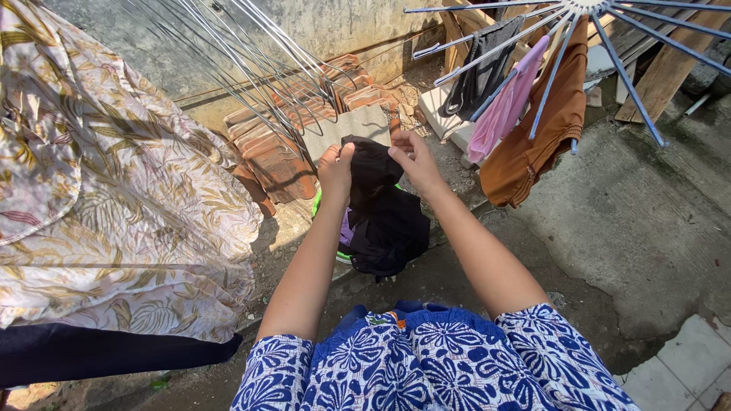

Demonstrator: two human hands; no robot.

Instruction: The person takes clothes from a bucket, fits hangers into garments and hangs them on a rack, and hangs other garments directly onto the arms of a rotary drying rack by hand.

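Hanging at far left, a large floral-print sheet (114, 190). Spread overhead, a radial drying rack (609, 46) bearing an orange-brown garment (541, 137), a pink cloth (506, 106) and a dark grey one (480, 72). Held up at centre, above a green basket (344, 255), a black garment (384, 209). Pinching its top edge, left hand (335, 171) and right hand (415, 160), both clenched on the fabric.
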